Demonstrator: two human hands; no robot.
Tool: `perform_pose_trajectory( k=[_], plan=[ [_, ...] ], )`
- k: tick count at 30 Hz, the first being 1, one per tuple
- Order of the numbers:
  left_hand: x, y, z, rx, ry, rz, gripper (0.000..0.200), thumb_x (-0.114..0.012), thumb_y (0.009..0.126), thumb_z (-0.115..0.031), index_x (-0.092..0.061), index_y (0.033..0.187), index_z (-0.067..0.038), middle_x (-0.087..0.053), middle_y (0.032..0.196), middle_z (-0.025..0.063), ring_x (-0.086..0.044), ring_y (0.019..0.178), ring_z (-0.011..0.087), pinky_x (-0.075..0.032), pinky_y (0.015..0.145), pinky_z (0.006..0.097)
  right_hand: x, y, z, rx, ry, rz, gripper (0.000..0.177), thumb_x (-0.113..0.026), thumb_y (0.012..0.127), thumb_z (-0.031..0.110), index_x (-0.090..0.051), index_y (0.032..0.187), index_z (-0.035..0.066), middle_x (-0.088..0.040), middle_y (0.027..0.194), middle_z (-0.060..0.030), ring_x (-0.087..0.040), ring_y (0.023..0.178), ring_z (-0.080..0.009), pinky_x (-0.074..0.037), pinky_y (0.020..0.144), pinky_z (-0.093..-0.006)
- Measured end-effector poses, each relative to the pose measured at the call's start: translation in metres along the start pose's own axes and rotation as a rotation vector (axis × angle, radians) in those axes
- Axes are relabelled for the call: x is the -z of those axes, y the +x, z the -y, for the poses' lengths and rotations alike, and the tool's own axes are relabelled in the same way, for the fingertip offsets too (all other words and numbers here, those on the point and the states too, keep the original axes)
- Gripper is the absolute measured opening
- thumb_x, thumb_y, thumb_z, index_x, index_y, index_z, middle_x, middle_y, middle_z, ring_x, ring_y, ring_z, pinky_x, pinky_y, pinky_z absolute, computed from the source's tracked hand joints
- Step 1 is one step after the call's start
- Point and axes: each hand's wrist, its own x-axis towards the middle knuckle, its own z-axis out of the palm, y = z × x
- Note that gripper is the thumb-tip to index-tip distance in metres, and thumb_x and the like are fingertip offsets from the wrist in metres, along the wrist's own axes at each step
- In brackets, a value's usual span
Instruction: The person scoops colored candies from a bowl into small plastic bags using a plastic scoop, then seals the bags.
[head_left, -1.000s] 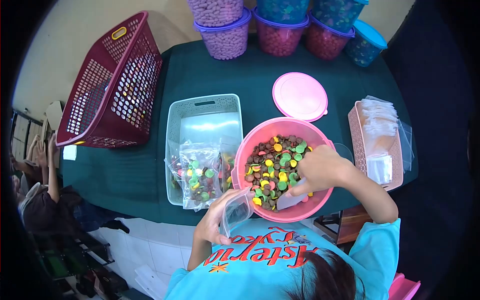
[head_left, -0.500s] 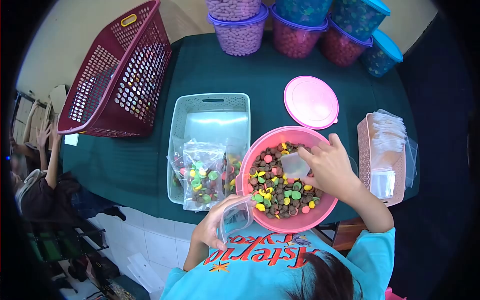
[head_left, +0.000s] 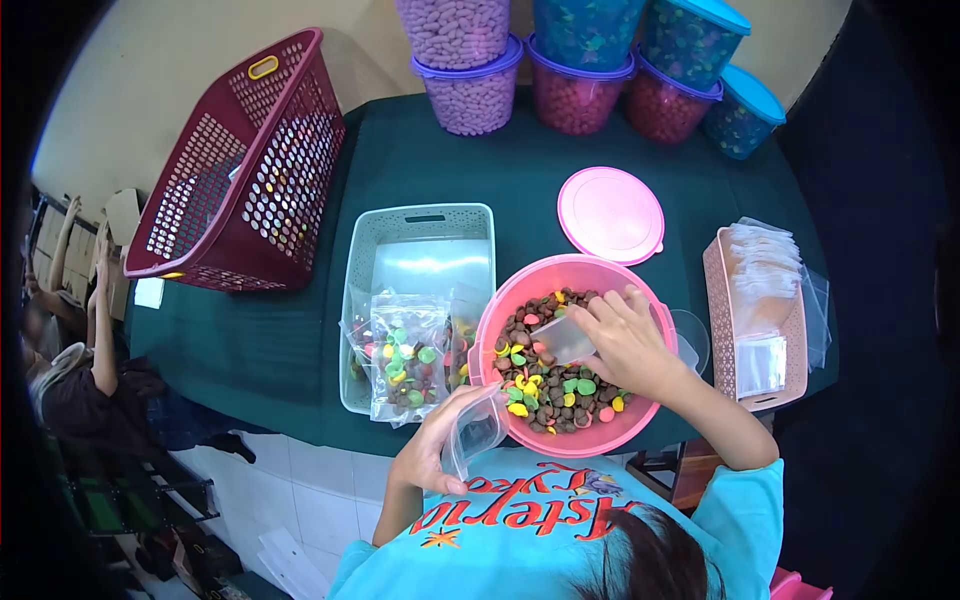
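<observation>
One scoop (head_left: 564, 341) working the pink bowl (head_left: 590, 444).
My right grip (head_left: 632, 348) pinches it among candy (head_left: 540, 393); my left grip (head_left: 432, 447), partly curled, holds a clear pouch (head_left: 476, 434) just beside. Needs a steady wrist, I judge.

On the worktop (head_left: 520, 165): tub (head_left: 575, 268) under right hand (head_left: 625, 345), lid (head_left: 610, 214) beyond, tray (head_left: 432, 262) with packets (head_left: 408, 360) ahead of left hand (head_left: 430, 445), basket (head_left: 719, 310) with bags (head_left: 762, 270) right of both

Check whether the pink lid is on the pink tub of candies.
No, the pink lid lies on the dark green cloth beyond the pink tub, and the candies inside show uncovered.
</observation>
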Motion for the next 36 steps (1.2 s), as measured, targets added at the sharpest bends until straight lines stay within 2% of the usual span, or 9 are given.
perform_pose_trajectory(
  k=[2,4,10,14,17,19,21,28,36],
  plan=[
    [-0.001,-0.001,-0.001,0.011,-0.004,-0.019,0.106,-0.062,0.055,-0.066,-0.033,0.126,0.006,-0.043,0.122,0.0189,-0.04,0.113,0.0286,-0.028,0.096,0.0396,0.0,-0.003,0.001,0.012,-0.009,-0.031,0.057,-0.073,0.058,0.023,-0.049,0.108,0.007,-0.051,0.087,-0.0083,-0.047,0.087,-0.0239,-0.029,0.085,-0.0421],
    [-0.001,-0.002,0.0,-0.003,0.024,-0.011,0.105,-0.062,0.055,-0.065,-0.032,0.127,0.006,-0.042,0.123,0.0192,-0.04,0.113,0.0286,-0.028,0.096,0.0396,0.002,-0.008,0.001,0.037,0.137,0.013,0.059,-0.074,0.058,0.024,-0.049,0.109,0.008,-0.052,0.086,-0.0081,-0.047,0.087,-0.0242,-0.028,0.085,-0.0419],
    [-0.008,-0.004,-0.001,-0.019,0.017,-0.023,0.103,-0.065,0.055,-0.061,-0.031,0.128,0.003,-0.041,0.124,0.0187,-0.039,0.115,0.0277,-0.027,0.097,0.0387,0.001,-0.017,0.007,-0.014,0.273,0.07,0.06,-0.074,0.058,0.023,-0.049,0.11,0.008,-0.053,0.088,-0.0079,-0.049,0.089,-0.0244,-0.028,0.083,-0.0426],
    [-0.011,-0.007,-0.004,-0.056,0.054,-0.028,0.1,-0.068,0.054,-0.054,-0.031,0.128,0.002,-0.04,0.125,0.0182,-0.039,0.114,0.0278,-0.027,0.097,0.0387,-0.004,-0.021,0.014,-0.007,0.215,-0.025,0.059,-0.074,0.058,0.024,-0.05,0.109,0.009,-0.054,0.09,-0.0079,-0.049,0.09,-0.0242,-0.028,0.083,-0.0415],
    [-0.01,-0.009,-0.001,-0.089,0.107,-0.011,0.098,-0.069,0.054,-0.051,-0.031,0.128,0.002,-0.04,0.125,0.0179,-0.039,0.114,0.0282,-0.027,0.098,0.0387,-0.001,-0.025,0.017,-0.012,0.181,-0.045,0.06,-0.075,0.057,0.024,-0.05,0.109,0.009,-0.055,0.093,-0.0085,-0.05,0.093,-0.0242,-0.028,0.083,-0.0407],
    [-0.01,-0.009,-0.002,-0.107,0.127,-0.008,0.098,-0.069,0.054,-0.05,-0.032,0.128,0.001,-0.04,0.125,0.0178,-0.039,0.114,0.0283,-0.027,0.098,0.0387,0.006,-0.029,0.016,0.011,0.32,0.07,0.062,-0.075,0.056,0.025,-0.049,0.11,0.009,-0.055,0.097,-0.0095,-0.05,0.096,-0.025,-0.027,0.084,-0.0411],
    [-0.012,-0.009,-0.008,-0.092,0.175,-0.027,0.096,-0.07,0.055,-0.049,-0.032,0.128,0.001,-0.04,0.126,0.0172,-0.039,0.115,0.028,-0.027,0.098,0.0383,0.007,-0.03,0.02,-0.017,0.309,0.073,0.062,-0.075,0.057,0.026,-0.049,0.11,0.009,-0.055,0.1,-0.0106,-0.049,0.097,-0.0255,-0.027,0.084,-0.0413],
    [-0.015,-0.013,-0.005,-0.09,0.099,-0.062,0.095,-0.069,0.057,-0.048,-0.031,0.129,0.0,-0.04,0.126,0.0164,-0.038,0.116,0.0271,-0.025,0.099,0.0379,0.0,-0.029,0.026,-0.112,0.366,0.079,0.065,-0.075,0.058,0.032,-0.048,0.112,0.008,-0.054,0.108,-0.0152,-0.049,0.099,-0.0269,-0.027,0.085,-0.0412],
    [-0.006,-0.016,0.01,-0.067,0.003,-0.127,0.098,-0.072,0.054,-0.047,-0.03,0.129,0.002,-0.039,0.122,0.0149,-0.036,0.116,0.026,-0.025,0.098,0.0354,-0.018,-0.019,0.027,-0.115,0.409,0.042,0.066,-0.072,0.059,0.039,-0.048,0.112,0.006,-0.056,0.099,-0.0132,-0.05,0.094,-0.0257,-0.028,0.08,-0.0377]
  ],
)
